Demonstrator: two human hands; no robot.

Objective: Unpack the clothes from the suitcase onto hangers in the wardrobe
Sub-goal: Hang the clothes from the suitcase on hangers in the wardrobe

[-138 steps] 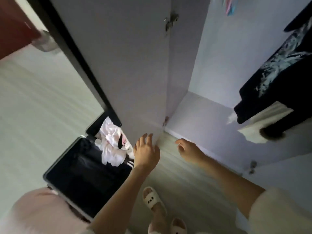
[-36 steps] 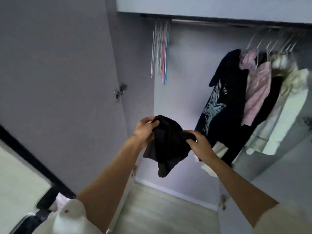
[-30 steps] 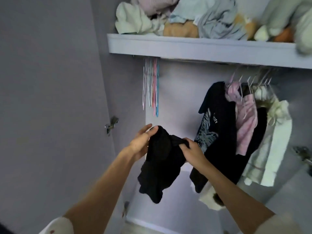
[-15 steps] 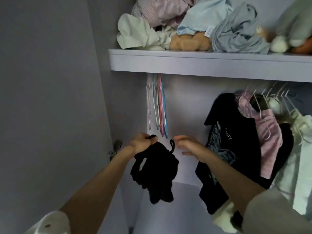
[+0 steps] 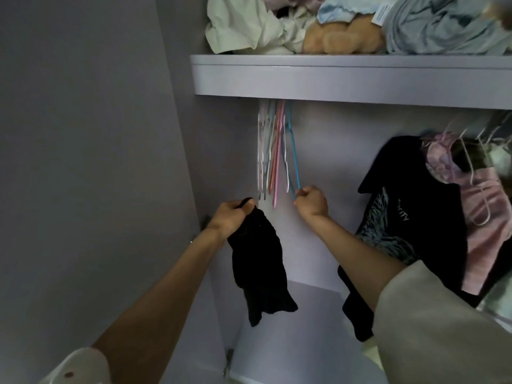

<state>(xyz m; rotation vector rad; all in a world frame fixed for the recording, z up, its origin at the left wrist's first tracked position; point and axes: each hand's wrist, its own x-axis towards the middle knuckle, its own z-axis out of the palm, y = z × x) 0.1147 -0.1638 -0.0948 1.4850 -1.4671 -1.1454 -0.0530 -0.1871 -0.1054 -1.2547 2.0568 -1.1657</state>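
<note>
Clothes were partly dealt with, as far as I could judge from where I stood: a black printed T-shirt [image 5: 410,217] and a pink garment [image 5: 482,206] already hung on hangers well to the right of the person's right hand [image 5: 310,202], while one black garment [image 5: 259,261] was not yet on a hanger. That piece dangled limp straight below the left hand [image 5: 231,218], whose fingers were curled tight round its top edge. The right hand, raised a little higher and just to the right of the left, pinched the lower end of a blue hanger [image 5: 294,162], which slanted up from the grip to the rail hidden behind the shelf [image 5: 332,79]. Just left of that grip hung the bunch of spare hangers [image 5: 270,153], bare and close together. Rumpled laundry [image 5: 249,26] lay piled on the shelf, high above both hands. The suitcase was out of sight, so I could not tell how much remained in it; the hanger seemed yet to be lifted off and the black piece threaded on.
</note>
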